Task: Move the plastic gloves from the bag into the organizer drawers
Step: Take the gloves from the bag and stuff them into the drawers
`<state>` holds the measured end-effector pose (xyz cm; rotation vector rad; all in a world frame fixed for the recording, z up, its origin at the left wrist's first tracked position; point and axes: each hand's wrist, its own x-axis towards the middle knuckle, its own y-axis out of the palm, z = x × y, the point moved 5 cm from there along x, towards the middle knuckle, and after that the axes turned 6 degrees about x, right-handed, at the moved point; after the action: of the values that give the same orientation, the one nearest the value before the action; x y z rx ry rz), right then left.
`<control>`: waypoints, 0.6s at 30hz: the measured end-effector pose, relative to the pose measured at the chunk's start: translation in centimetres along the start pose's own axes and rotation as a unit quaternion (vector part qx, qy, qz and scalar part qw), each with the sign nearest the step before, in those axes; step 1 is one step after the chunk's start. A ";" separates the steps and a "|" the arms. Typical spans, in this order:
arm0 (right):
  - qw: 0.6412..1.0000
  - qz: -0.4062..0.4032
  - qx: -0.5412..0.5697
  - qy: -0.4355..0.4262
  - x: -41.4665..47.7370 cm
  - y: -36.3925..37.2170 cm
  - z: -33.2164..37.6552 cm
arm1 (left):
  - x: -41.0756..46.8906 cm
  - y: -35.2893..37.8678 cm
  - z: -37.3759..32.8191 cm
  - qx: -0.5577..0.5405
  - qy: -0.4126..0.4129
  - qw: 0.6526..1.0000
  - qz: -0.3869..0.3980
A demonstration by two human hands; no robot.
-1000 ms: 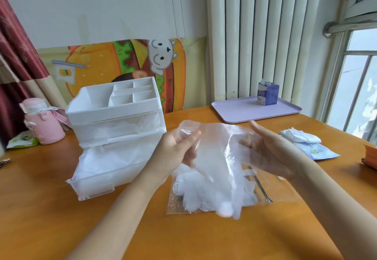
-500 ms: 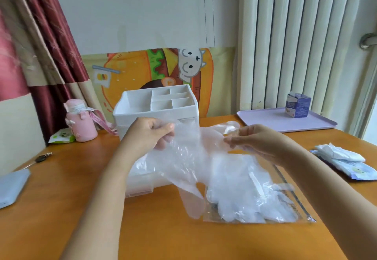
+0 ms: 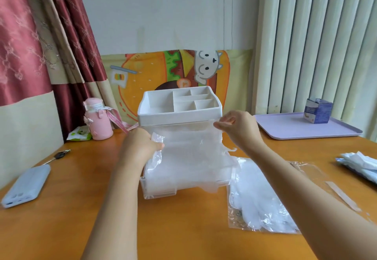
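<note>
left hand (image 3: 141,144) pinches glove (image 3: 189,153) edge | right hand (image 3: 237,128) pinches its top corner | glove stretched before organizer (image 3: 179,108), over open bottom drawer (image 3: 159,193) | bag (image 3: 263,202) flat on table (image 3: 183,229), right of drawer

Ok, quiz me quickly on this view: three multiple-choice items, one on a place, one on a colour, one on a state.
1. The bag of gloves lies on the table:
A. left of the organizer
B. right of the organizer
C. on top of it

2. The bottle by the curtain is:
A. pink
B. green
C. black

3. The plastic glove in front of the organizer is:
A. lying loose
B. held by one hand
C. held by both hands

B: the bag lies flat to the organizer's right.
A: its body and cap are pink.
C: the left hand and right hand each grip a side of it.
</note>
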<state>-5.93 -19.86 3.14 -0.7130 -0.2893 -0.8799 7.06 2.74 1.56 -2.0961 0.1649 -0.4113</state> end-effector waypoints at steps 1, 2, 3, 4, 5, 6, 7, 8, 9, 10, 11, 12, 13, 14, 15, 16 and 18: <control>0.999 -0.019 -0.024 -0.023 -0.5 -0.1 0.5 | 0.1 0.1 0.1 0.009 -0.007 1.000 0.002; 0.997 -0.030 -0.043 -0.056 -1.2 -0.1 1.4 | 0.2 0.2 0.2 0.017 -0.011 1.000 0.005; 0.994 -0.031 -0.053 -0.096 -2.0 0.1 2.5 | 0.2 0.3 0.2 0.025 -0.014 1.000 0.009; 0.989 -0.016 -0.059 -0.132 -2.8 0.2 3.7 | 0.3 0.5 0.1 0.031 -0.014 0.999 0.013; 0.985 0.024 -0.066 -0.158 -3.5 0.8 4.6 | 0.4 0.7 0.1 0.035 -0.015 0.999 0.016; 0.979 0.085 -0.083 -0.166 -4.2 1.6 5.4 | 0.4 1.0 0.1 0.039 -0.018 0.999 0.017; 0.969 0.162 -0.108 -0.152 -4.7 2.6 5.7 | 0.3 1.2 0.0 0.044 -0.020 0.999 0.014; 0.952 0.243 -0.136 -0.123 -5.1 3.6 5.8 | 0.3 1.3 0.1 0.049 -0.025 0.998 0.008; 0.931 0.311 -0.167 -0.092 -5.4 4.4 5.5 | 0.3 1.5 0.2 0.054 -0.031 0.998 0.002; 0.908 0.363 -0.199 -0.066 -5.5 5.2 5.0 | 0.2 1.6 0.3 0.060 -0.035 0.998 -0.003; 0.886 0.402 -0.227 -0.044 -5.6 5.9 4.3 | 0.3 1.6 0.4 0.065 -0.038 0.997 -0.006; 0.868 0.429 -0.249 -0.028 -5.8 6.4 3.8 | 0.3 1.7 0.5 0.067 -0.039 0.997 -0.008; 0.854 0.448 -0.263 -0.016 -5.8 7.0 3.2 | 0.4 1.8 0.6 0.068 -0.042 0.997 -0.009; 0.844 0.462 -0.273 -0.009 -5.8 7.4 2.9 | 0.5 1.7 0.7 0.069 -0.043 0.997 -0.013; 0.833 0.474 -0.286 -0.005 -5.8 7.8 2.7 | 0.6 1.7 0.7 0.073 -0.046 0.996 -0.017; 0.821 0.485 -0.302 -0.006 -5.8 8.0 2.7 | 0.6 1.7 0.7 0.078 -0.049 0.996 -0.020; 0.801 0.500 -0.329 -0.008 -5.6 8.3 2.7 | 0.6 1.7 0.7 0.088 -0.059 0.994 -0.019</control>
<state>-2.72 -11.11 -1.46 -1.3370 0.4108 0.0919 7.96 2.24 -0.10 -1.9448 0.0195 -0.3122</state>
